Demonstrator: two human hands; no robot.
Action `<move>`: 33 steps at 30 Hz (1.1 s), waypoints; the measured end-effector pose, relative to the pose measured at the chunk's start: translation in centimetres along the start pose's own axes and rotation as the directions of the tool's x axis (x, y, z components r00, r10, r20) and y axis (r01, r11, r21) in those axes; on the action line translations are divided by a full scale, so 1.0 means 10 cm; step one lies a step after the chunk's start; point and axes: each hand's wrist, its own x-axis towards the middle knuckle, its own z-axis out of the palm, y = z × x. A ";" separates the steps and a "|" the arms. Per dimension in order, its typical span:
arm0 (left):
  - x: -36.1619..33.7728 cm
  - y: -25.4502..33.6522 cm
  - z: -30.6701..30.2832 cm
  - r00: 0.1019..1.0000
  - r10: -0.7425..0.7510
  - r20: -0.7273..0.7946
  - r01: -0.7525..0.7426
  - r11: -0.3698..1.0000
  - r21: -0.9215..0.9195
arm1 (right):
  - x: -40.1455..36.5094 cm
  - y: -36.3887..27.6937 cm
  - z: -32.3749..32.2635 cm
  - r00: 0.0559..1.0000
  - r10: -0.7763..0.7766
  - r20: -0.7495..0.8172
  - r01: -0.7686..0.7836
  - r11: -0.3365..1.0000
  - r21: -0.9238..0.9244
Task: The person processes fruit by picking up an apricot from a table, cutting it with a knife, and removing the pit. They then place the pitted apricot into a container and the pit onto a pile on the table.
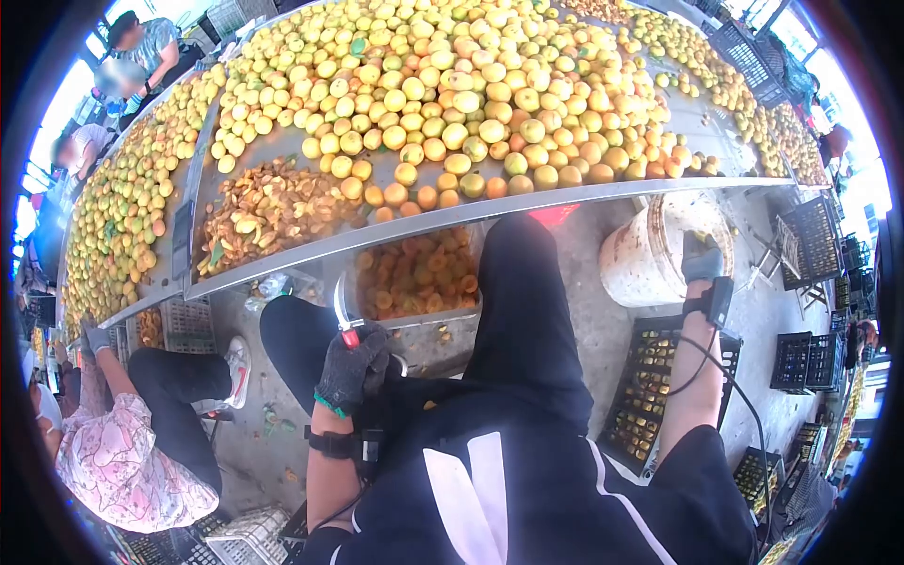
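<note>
My left hand, in a dark grey knit glove with a green cuff, is closed around the red handle of a small curved knife. The blade points up, below the table's front edge. Over on the right, my right hand, also gloved, is at the inner side of a stained white bucket. Its fingers look curled, with a small yellowish spot near them; what they hold is too small to make out. Beneath the table, left of my knee, a crate of halved apricots lies close to the knife.
Whole apricots cover the metal-edged table, beside a heap of brown pits or scraps. A black crate holding fruit stands by my right arm. A co-worker in a pink patterned top sits close on the left.
</note>
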 end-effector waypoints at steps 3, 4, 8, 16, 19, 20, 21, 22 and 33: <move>0.01 0.00 0.00 1.000 -0.004 0.017 0.004 1.000 -0.022 | -0.11 -0.23 0.16 0.901 0.173 -0.397 -0.100 0.975 0.197; 0.03 0.00 0.00 1.000 0.000 0.016 0.000 1.000 -0.024 | -0.19 -0.15 0.26 0.903 0.174 -0.393 -0.101 0.975 0.199; 0.12 -0.10 0.00 0.998 -0.017 0.054 0.021 0.997 -0.070 | -0.71 0.34 0.95 0.973 0.226 0.039 -0.225 0.974 -0.012; 0.19 -0.17 0.05 0.999 0.012 0.044 -0.014 0.999 0.036 | -1.44 1.42 2.71 0.531 0.160 0.832 0.815 0.174 -0.553; 0.17 -0.06 0.08 0.988 -0.152 0.034 0.153 0.988 -0.034 | -1.43 1.61 3.07 0.488 0.120 0.865 0.851 -0.288 -0.440; 0.19 -0.11 0.06 0.990 -0.141 0.014 0.141 0.990 -0.012 | -1.37 1.67 3.13 0.485 0.116 0.866 0.853 -0.283 -0.440; 0.20 -0.15 0.05 0.991 -0.130 -0.005 0.130 0.991 0.009 | -1.32 1.74 3.17 0.555 0.117 0.824 0.795 -0.368 -0.483; 0.22 -0.19 0.05 0.992 -0.128 -0.007 0.128 0.992 0.012 | -1.28 1.80 3.18 0.622 0.111 0.775 0.726 -0.451 -0.518; 0.34 -0.07 0.16 0.953 -0.295 0.074 0.284 0.950 0.128 | -0.95 1.86 2.94 0.704 0.190 0.685 0.707 -0.089 -0.702</move>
